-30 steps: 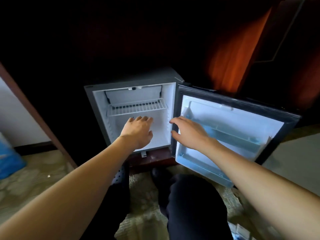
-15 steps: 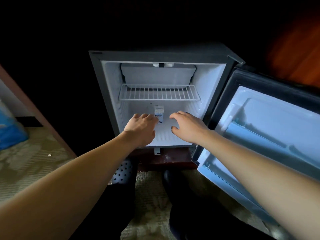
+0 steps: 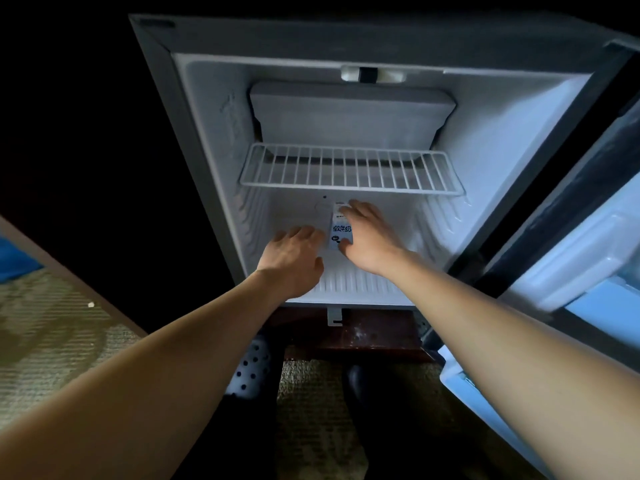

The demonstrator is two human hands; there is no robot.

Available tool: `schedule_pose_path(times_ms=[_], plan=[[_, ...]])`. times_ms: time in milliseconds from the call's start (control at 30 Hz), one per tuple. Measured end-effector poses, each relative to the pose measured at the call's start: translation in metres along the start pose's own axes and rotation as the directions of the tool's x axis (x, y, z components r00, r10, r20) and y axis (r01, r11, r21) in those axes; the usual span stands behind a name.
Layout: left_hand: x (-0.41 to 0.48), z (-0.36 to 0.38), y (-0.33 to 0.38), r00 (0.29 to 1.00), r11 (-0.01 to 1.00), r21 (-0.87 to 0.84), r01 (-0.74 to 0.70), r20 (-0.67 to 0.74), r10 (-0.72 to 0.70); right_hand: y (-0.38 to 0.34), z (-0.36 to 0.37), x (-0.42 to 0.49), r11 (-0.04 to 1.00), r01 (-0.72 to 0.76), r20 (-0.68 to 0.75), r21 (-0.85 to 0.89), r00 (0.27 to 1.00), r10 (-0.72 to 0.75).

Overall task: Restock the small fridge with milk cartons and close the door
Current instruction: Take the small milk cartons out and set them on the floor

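The small fridge [image 3: 207, 126] stands open, its white inside lit. A white milk carton [image 3: 341, 227] with dark print stands upright at the back of the fridge floor, under the wire shelf [image 3: 349, 171]. My right hand [image 3: 372, 239] holds the carton from the right, fingers over its top and thumb near its base. My left hand [image 3: 294, 259] is just left of the carton with relaxed fingers and holds nothing; I cannot tell if it touches the carton. The fridge door [image 3: 585, 258] hangs open on the right.
The wire shelf is bare. A grey freezer box [image 3: 349, 112] sits above it. The fridge rests on a dark wooden base [image 3: 374, 336]. Below are patterned carpet [image 3: 52, 341], my dark legs and a white perforated shoe [image 3: 251, 368]. A blue object [image 3: 14, 258] lies far left.
The camera has moved closer to the fridge. Both hands have reached deeper inside, and my right hand has closed round the carton.
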State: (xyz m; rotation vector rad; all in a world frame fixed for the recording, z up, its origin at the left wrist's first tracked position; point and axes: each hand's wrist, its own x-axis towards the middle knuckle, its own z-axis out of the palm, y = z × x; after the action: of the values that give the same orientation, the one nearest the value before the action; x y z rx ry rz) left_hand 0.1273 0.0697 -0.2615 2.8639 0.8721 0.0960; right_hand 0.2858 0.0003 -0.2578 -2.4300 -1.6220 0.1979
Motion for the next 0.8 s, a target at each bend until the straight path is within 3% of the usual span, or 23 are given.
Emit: schedule_pose_path(times_ms=[167, 400, 567, 800], plan=[[-0.005, 0.017, -0.012, 1.0, 1.0, 0.019, -0.001, 0.019, 0.0, 0.005, 0.024, 0.015, 0.999, 0.007, 0.022, -0.035, 1.0, -0.007], [-0.01, 0.023, -0.015, 0.999, 0.999, 0.039, -0.026, 0.036, 0.024, 0.003, 0.034, 0.006, 0.996, -0.038, -0.082, -0.084, 0.996, 0.031], [-0.01, 0.021, -0.008, 0.997, 0.998, 0.039, -0.057, 0.055, 0.055, 0.006, 0.031, -0.006, 0.97, -0.089, -0.167, -0.226, 0.985, 0.052], [-0.012, 0.004, 0.002, 0.99, 1.0, 0.003, 0.018, 0.14, -0.018, -0.001, -0.009, -0.045, 0.988, 0.1, -0.06, -0.117, 0.992, -0.107]])
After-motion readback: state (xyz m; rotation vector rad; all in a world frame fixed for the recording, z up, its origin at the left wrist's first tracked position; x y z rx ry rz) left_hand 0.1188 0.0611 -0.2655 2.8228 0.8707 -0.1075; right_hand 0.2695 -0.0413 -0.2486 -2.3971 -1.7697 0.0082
